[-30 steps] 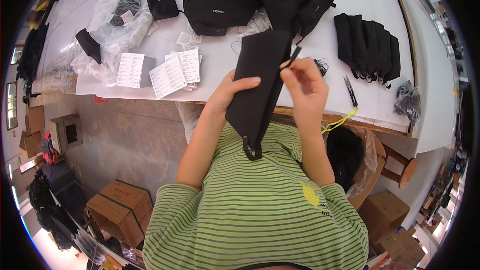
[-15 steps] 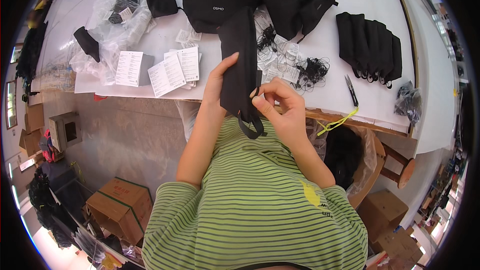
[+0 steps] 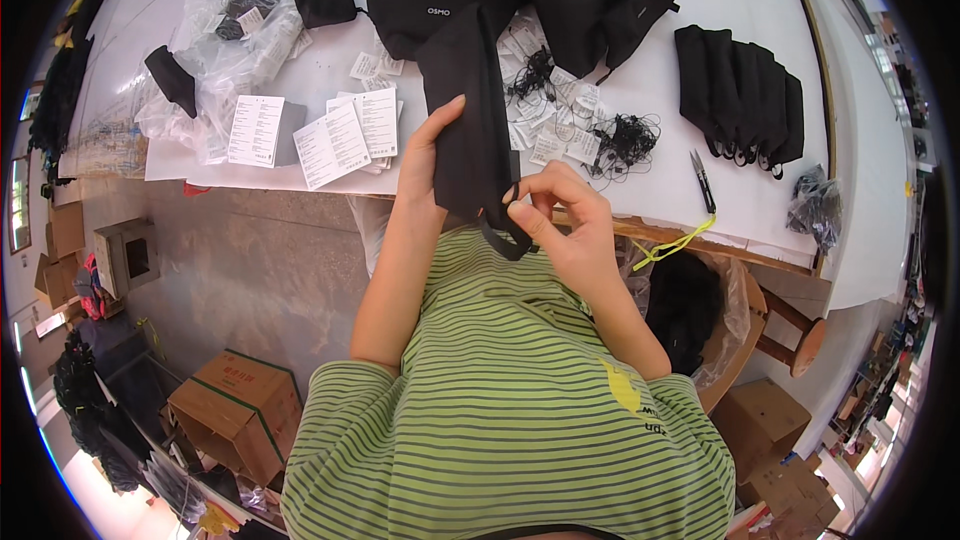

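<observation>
A long black fabric pouch (image 3: 465, 130) is held upright in front of my chest, over the table's near edge. My left hand (image 3: 425, 155) is closed round its left side, with the thumb on the front face and the other fingers hidden behind. At the pouch's lower right edge, my right hand (image 3: 565, 215) pinches a small black pull, mostly hidden by the fingertips. A black strap loop (image 3: 508, 240) hangs from the pouch's lower end. Beyond it lie larger black bags (image 3: 430, 35), whose lower part the pouch overlaps.
White printed cards (image 3: 330, 145) lie left, near clear plastic bags (image 3: 215, 90). Paper tags (image 3: 545, 148) and tangled black cords (image 3: 628, 143) lie right of the pouch. Farther right are snips (image 3: 703, 182) on a yellow cord and several black pouches (image 3: 740, 95) in a row.
The pouch has shifted slightly left and its lower end with the strap loop has risen a little. Both hands keep their hold; my left hand has moved slightly left.
</observation>
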`<action>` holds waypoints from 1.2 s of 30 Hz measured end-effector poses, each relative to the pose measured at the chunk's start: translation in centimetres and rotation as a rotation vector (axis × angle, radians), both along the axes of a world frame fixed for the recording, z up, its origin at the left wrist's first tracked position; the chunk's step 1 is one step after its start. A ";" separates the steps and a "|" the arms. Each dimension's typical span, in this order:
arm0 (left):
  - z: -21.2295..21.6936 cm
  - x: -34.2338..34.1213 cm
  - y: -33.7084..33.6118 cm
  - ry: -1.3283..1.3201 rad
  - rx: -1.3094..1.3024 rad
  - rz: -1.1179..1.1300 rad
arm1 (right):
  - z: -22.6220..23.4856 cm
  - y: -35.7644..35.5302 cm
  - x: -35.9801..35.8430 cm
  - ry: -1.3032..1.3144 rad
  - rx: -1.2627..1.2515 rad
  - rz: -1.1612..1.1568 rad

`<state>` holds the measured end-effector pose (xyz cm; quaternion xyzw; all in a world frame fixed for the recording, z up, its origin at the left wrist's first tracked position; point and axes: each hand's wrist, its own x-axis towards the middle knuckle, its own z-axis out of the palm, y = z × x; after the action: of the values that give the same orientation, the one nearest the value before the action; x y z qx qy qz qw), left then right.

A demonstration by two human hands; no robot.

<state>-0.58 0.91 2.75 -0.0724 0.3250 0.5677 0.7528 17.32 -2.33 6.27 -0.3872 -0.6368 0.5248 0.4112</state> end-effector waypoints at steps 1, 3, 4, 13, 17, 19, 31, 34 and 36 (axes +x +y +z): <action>-0.1 0.0 0.0 0.000 0.002 0.002 | 0.2 0.3 0.2 0.000 0.002 0.002; -0.2 0.1 -0.2 0.203 -0.003 0.083 | 0.9 1.0 0.8 -0.305 0.236 -0.282; 0.1 0.3 -0.2 0.203 0.001 0.086 | 0.9 1.2 1.5 -0.365 0.210 -0.326; 0.4 3.1 -2.5 0.115 0.048 0.134 | -0.1 -1.6 0.3 -0.350 0.219 -0.153; 1.0 3.9 -3.1 0.086 0.153 0.087 | -0.7 -0.2 0.2 -0.392 0.325 -0.261; 1.0 3.8 -3.4 0.125 0.164 0.082 | -1.2 0.4 0.6 -0.213 0.224 -0.260; -0.7 -1.0 -4.1 1.073 0.411 -0.080 | -1.9 1.8 4.0 0.107 -0.182 -0.236; -0.6 -0.6 -4.1 1.086 0.388 -0.003 | -1.3 1.8 4.6 0.025 -0.230 -0.221; -0.4 -0.3 -4.2 1.071 0.349 -0.009 | -1.4 1.9 4.9 0.002 -0.260 -0.232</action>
<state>-0.84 -3.27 2.40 0.3527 0.5634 0.5674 0.4861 22.25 -0.44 4.88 -0.5074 -0.5143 0.5522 0.4161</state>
